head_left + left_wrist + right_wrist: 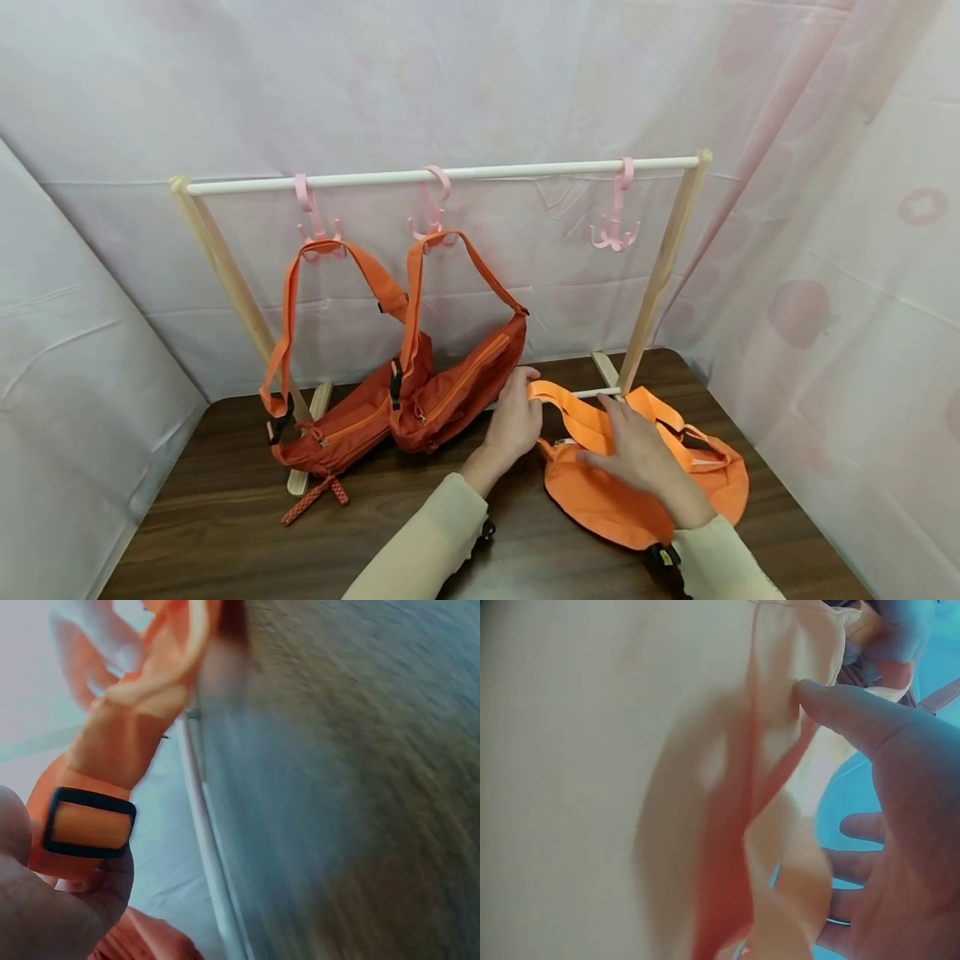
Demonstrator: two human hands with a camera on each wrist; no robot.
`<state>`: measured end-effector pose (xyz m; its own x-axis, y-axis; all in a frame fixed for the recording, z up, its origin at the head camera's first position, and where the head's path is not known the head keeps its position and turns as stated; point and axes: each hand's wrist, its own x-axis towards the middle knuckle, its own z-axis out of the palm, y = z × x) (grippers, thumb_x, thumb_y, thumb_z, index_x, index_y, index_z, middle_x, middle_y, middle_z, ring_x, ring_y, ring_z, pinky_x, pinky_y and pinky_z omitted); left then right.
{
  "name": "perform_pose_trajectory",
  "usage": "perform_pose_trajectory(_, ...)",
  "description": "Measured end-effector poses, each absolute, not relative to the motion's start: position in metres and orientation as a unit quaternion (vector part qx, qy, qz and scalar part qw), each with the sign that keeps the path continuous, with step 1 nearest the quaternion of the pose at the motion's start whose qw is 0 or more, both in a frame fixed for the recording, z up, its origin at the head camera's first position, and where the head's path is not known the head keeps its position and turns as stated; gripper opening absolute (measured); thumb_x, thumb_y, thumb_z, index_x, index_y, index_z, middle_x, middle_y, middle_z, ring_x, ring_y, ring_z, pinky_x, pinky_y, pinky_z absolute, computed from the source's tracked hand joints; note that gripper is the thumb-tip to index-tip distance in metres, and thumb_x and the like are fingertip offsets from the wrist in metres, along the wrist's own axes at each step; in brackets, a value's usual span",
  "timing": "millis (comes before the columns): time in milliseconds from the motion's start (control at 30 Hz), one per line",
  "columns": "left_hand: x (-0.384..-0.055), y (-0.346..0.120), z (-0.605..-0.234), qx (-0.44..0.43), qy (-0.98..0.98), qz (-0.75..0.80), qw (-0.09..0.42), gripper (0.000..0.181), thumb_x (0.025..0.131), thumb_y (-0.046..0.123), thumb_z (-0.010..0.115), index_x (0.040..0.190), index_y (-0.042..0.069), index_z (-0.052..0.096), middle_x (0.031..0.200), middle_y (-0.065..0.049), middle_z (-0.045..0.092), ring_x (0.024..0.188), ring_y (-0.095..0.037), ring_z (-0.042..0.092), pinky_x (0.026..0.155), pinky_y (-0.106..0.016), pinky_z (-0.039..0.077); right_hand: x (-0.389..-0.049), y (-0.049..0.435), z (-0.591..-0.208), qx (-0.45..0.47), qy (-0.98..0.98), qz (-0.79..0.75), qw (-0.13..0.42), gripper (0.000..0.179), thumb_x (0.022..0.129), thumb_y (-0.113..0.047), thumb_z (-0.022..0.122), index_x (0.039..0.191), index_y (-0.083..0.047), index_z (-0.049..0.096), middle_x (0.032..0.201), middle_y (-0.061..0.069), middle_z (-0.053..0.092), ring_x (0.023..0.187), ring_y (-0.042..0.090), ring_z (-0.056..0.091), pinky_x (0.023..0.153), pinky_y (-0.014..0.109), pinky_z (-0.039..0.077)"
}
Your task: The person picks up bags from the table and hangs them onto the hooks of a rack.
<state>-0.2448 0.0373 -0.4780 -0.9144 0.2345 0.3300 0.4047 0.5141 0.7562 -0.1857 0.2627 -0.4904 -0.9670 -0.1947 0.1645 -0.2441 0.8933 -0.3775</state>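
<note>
At the head view's lower right, the orange bag (618,510) lies on the tabletop (225,533) beneath the right grip (637,450), its fingers loosely spread; just left, the left grip (516,423) pinches the strap (583,421) by its black slider (54,819).

Left cream-sleeved forearm (420,542) and right cream-sleeved forearm (720,562) extend forward, converging. Bare left hand (516,423): fingers curled, thumb opposing. Bare right hand (636,450): thumb extended away from loosely straightened, slightly separated fingers. Hands near each other, apart.
</note>
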Motion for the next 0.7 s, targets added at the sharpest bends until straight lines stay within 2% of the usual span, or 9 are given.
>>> perform_pose_trajectory(67, -0.243, 0.035, -0.472, -0.191, -0.858, -0.465, 0.101, 0.044, 0.097, -0.010, 0.051, 0.139, 0.005, 0.054, 0.136, -0.013, 0.058, 0.116, -0.024, 0.060, 0.096, -0.039, 0.053, -0.186, 0.262, -0.490, 0.114, -0.971, 0.199, 0.061, 0.105, 0.088, -0.057, 0.083, 0.160, 0.004, 0.036, 0.156, 0.030, 0.046, 0.138, 0.053, 0.048, 0.108, 0.072, 0.038)
perform_pose_trajectory(267, -0.238, 0.027, -0.458, -0.203, -0.839, -0.494, 0.106, 0.048, 0.098, -0.013, 0.051, 0.141, 0.008, 0.054, 0.130, -0.010, 0.054, 0.101, -0.022, 0.059, 0.089, -0.034, 0.054, -0.187, 0.260, -0.490, 0.115, -0.972, 0.192, 0.076, 0.102, 0.087, -0.053, 0.086, 0.158, 0.002, 0.039, 0.152, 0.026, 0.052, 0.132, 0.052, 0.054, 0.106, 0.070, 0.040)
perform_pose_trajectory(500, -0.232, 0.022, -0.444, -0.218, -0.824, -0.507, 0.126, 0.055, 0.092, -0.019, 0.056, 0.138, 0.010, 0.056, 0.127, -0.008, 0.053, 0.103, -0.019, 0.059, 0.089, -0.029, 0.053, -0.189, 0.256, -0.489, 0.128, -0.969, 0.175, 0.117, 0.095, 0.083, -0.045, 0.091, 0.152, 0.003, 0.047, 0.141, 0.024, 0.060, 0.125, 0.047, 0.059, 0.105, 0.068, 0.043)
perform_pose_trajectory(700, -0.226, 0.017, -0.429, -0.222, -0.809, -0.528, 0.129, 0.059, 0.088, -0.018, 0.056, 0.138, 0.014, 0.058, 0.129, -0.005, 0.054, 0.099, -0.019, 0.057, 0.082, -0.030, 0.052, -0.193, 0.251, -0.485, 0.138, -0.958, 0.195, 0.157, 0.100, 0.075, -0.045, 0.096, 0.149, 0.002, 0.048, 0.123, 0.017, 0.064, 0.104, 0.035, 0.062, 0.092, 0.057, 0.052)
